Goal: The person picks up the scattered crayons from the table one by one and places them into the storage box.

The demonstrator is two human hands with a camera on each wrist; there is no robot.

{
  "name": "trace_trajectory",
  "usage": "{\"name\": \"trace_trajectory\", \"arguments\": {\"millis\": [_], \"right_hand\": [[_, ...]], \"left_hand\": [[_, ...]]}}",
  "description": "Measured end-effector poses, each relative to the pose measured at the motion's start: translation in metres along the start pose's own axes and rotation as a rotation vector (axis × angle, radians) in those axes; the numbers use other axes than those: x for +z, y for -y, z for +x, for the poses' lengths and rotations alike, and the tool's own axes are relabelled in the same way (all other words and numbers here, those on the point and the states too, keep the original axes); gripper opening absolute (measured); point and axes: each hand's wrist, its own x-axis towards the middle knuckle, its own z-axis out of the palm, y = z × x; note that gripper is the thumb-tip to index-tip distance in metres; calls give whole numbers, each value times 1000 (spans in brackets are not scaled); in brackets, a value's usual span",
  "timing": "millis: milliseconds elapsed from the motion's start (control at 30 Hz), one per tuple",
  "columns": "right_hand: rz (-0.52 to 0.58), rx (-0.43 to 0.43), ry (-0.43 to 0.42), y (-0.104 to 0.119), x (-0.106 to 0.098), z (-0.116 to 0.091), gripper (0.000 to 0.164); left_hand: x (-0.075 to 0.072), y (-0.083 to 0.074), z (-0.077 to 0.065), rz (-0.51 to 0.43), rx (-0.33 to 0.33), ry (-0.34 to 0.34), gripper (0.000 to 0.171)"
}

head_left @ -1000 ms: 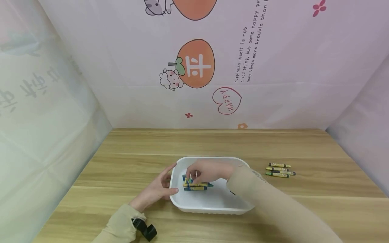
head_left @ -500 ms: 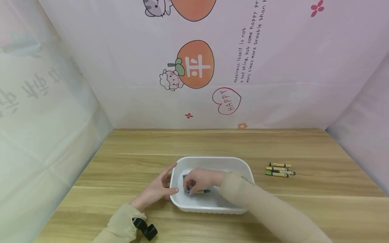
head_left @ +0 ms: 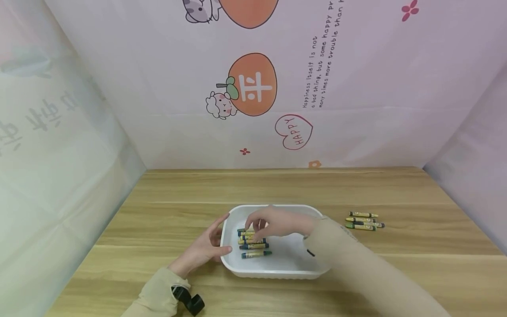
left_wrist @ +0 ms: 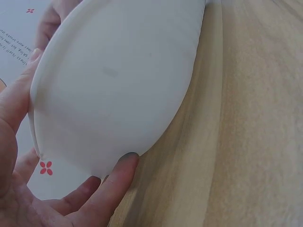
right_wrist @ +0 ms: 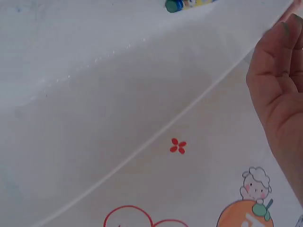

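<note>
Along the left side of a white plastic tray [head_left: 293, 262], several crayons with yellow wrappers lie in a row. The nearest crayon [head_left: 255, 254] has a dark green tip and lies slightly apart from the others. My left hand [head_left: 203, 246] grips the tray's left end, thumb on the rim and fingers against the outer wall, as the left wrist view also shows. Over the far part of the row hovers my right hand [head_left: 277, 221], fingers loosely bent with thumb and index apart. It hides some crayons. A green crayon end [right_wrist: 175, 5] shows at the top of the right wrist view.
On the wooden table [head_left: 178, 189], right of the tray, lies a small group of crayons [head_left: 362, 220]. A printed cloth [head_left: 178, 132] hangs behind the table, with pale cloth at both sides. A black device [head_left: 188, 299] is strapped to my left wrist.
My right hand went to the near end of the row, then back up over the far crayons. One green-tipped crayon now lies apart at the front. My left hand stays on the tray.
</note>
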Motion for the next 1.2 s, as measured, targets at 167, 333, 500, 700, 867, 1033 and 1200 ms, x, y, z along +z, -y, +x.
{"name": "trace_trajectory", "arguments": {"millis": [167, 333, 500, 700, 867, 1033, 1200], "right_hand": [[38, -35, -79, -10, -21, -36, 21], [118, -14, -160, -31, -32, -71, 22], [141, 6, -209, -65, -27, -103, 23], [127, 100, -319, -102, -20, -137, 29], [96, 143, -417, -125, -17, -157, 32], [49, 165, -473, -142, -15, -172, 29], [-68, 176, -531, -158, -10, -181, 25]], "left_hand": [[0, 1, 1, -5, 1, -9, 90], [0, 1, 1, -14, 0, -16, 90], [2, 1, 1, -22, -8, -9, 90], [1, 2, 2, -24, -7, -21, 90], [1, 1, 2, -18, -8, -24, 90], [2, 1, 1, -24, -14, -20, 90], [3, 0, 1, -13, -11, -21, 90]]}}
